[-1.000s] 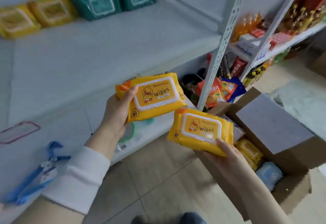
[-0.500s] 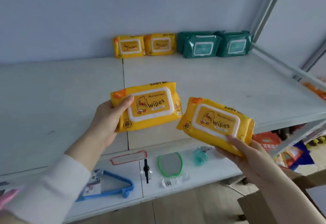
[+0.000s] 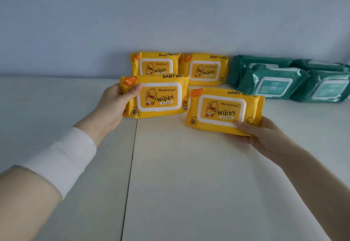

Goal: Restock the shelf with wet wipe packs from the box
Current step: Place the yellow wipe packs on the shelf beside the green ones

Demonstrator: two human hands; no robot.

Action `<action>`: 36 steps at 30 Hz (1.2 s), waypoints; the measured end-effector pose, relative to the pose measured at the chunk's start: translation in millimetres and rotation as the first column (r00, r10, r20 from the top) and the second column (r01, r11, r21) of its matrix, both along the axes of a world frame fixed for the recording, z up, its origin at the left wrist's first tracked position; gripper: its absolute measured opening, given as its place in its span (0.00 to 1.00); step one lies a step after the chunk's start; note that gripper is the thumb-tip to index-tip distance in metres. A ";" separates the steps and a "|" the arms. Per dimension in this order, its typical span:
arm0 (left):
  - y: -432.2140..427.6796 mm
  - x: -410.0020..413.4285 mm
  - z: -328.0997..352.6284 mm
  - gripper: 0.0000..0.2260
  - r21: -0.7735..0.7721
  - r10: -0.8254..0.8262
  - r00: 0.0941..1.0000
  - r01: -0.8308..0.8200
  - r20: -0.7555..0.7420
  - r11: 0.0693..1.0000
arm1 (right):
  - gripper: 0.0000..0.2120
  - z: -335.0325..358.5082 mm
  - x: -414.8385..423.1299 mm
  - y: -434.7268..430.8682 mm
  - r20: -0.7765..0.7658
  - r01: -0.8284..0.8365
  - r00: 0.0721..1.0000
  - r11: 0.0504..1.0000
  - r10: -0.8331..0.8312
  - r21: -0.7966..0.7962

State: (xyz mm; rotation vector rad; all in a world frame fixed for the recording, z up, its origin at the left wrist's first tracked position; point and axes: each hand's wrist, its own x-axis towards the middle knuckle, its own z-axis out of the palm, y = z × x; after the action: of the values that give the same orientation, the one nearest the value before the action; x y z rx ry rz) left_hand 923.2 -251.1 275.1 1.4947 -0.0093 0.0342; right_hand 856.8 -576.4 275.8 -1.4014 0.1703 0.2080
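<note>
My left hand (image 3: 113,106) grips a yellow duck-print wipes pack (image 3: 157,96) by its left end, upright over the white shelf (image 3: 189,174). My right hand (image 3: 263,136) holds a second yellow wipes pack (image 3: 223,110) from below at its right corner, thumb on the front. Both held packs hang just in front of two yellow packs (image 3: 205,69) standing against the back wall. The box is out of view.
Several teal wipes packs (image 3: 272,83) stand in two rows at the back right of the shelf. A seam (image 3: 130,165) runs front to back through the shelf board. The blue-grey wall (image 3: 170,17) closes the back.
Both hands have carried their yellow packs forward and up over the shelf, close to the back row. The view has swung from the floor box to the shelf top.
</note>
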 end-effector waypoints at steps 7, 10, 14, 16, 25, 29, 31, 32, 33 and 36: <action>4.8 89.8 -12.9 0.09 0.098 0.033 0.996 -0.041 0.082 0.994 | 0.17 -2.4 104.5 12.5 0.157 0.110 0.987 0.881 -0.042 -0.460; 10.9 109.6 -10.3 0.04 0.235 0.066 0.985 -0.102 0.156 0.967 | 0.15 -9.1 124.9 15.2 0.260 0.263 0.957 0.756 -0.127 -0.599; 15.7 112.5 -5.8 0.05 0.416 0.077 0.962 -0.185 0.264 0.890 | 0.19 -15.1 136.6 18.6 0.359 0.381 0.917 0.648 -0.173 -0.660; 15.0 110.9 -6.5 0.09 0.458 0.085 0.944 -0.232 0.319 0.858 | 0.19 -17.8 139.4 21.4 0.396 0.440 0.893 0.597 -0.213 -0.671; 2.4 107.0 -3.9 0.19 0.519 0.189 0.923 -0.348 0.334 0.781 | 0.29 -24.6 140.7 38.2 0.340 0.442 0.895 0.478 -0.287 -0.759; -4.2 95.8 10.9 0.29 0.599 0.297 0.904 -0.427 0.308 0.678 | 0.38 -20.6 122.4 60.9 0.256 0.373 0.923 0.498 -0.289 -0.783; -7.1 81.3 20.0 0.31 0.717 0.263 0.872 -0.489 0.413 0.496 | 0.38 -20.5 107.1 71.2 0.230 0.305 0.950 0.463 -0.213 -0.832; -9.7 70.8 23.7 0.31 0.756 0.193 0.862 -0.504 0.468 0.417 | 0.38 -20.6 95.7 74.6 0.222 0.274 0.960 0.407 -0.170 -0.871; -13.1 59.9 25.9 0.31 0.789 0.089 0.857 -0.505 0.508 0.350 | 0.37 -20.3 83.7 77.1 0.217 0.248 0.968 0.340 -0.127 -0.907; -30.5 23.7 25.6 0.31 0.910 -0.308 0.857 -0.399 0.414 0.112 | 0.35 -15.8 38.9 78.2 0.182 0.186 0.982 0.139 -0.041 -0.973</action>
State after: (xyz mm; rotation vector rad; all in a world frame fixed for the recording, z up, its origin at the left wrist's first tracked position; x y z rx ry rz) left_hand 946.9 -281.6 300.7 2.9038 -0.5634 0.6448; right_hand 895.7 -498.2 260.0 -2.7859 0.3641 -0.2057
